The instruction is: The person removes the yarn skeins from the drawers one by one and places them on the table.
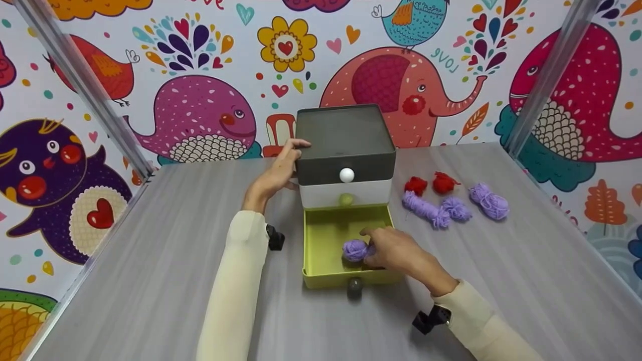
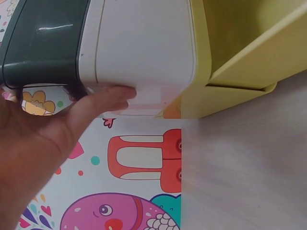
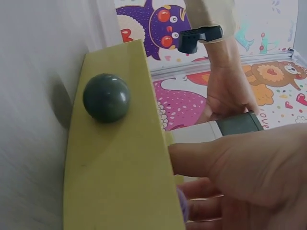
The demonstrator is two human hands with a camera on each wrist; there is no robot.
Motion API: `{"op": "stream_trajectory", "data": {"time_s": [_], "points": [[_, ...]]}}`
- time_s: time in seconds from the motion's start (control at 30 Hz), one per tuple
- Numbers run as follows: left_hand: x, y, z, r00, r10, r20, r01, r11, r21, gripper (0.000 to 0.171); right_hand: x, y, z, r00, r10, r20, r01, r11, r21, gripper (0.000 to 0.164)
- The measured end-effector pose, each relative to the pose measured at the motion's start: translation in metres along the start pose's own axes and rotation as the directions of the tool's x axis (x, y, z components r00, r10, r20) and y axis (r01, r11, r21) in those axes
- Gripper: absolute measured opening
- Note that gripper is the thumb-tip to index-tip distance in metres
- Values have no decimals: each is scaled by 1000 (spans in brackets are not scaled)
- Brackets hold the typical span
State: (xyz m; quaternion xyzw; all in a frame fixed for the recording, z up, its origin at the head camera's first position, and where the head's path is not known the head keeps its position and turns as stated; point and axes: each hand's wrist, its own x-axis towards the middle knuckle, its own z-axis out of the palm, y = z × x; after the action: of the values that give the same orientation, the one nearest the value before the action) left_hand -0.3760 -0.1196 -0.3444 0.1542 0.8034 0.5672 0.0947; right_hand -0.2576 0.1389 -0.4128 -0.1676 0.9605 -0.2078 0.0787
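Note:
A small drawer unit has a dark grey top box (image 1: 346, 133), a white middle drawer (image 1: 321, 194) and a yellow-green bottom drawer (image 1: 321, 281) pulled out. My left hand (image 1: 276, 173) rests against its left side, fingertips at the dark box's edge; in the left wrist view one finger (image 2: 115, 95) lies along the white side. My right hand (image 1: 401, 253) reaches into the bottom drawer, holding a purple yarn ball (image 1: 355, 249) by its right side. In the right wrist view the drawer front hides most of that purple yarn (image 3: 183, 205).
Right of the unit lie two red yarn bundles (image 1: 444, 183) and several purple yarn bundles (image 1: 489, 201) on the grey table (image 1: 175, 281). Round knobs stick out from the drawers, including a dark knob (image 3: 106, 97) on the bottom one. A patterned wall stands behind.

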Motion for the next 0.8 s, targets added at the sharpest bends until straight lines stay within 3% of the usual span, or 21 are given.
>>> {"op": "stream_trajectory", "data": {"time_s": [0.43,0.6,0.8], "points": [[1,0,1,1000,4,10,-4,1000,1,36,-17,10,-34,996,-48,-81,57,992,113,43],[1,-1,0,1000,-4,8,4,1000,-14,35,-20,21,-40,991,-35,-130,58,983,174,43],[1,-1,1,1000,-6,2,6,1000,-15,35,-21,43,-45,987,49,-154,-14,974,226,45]]}}
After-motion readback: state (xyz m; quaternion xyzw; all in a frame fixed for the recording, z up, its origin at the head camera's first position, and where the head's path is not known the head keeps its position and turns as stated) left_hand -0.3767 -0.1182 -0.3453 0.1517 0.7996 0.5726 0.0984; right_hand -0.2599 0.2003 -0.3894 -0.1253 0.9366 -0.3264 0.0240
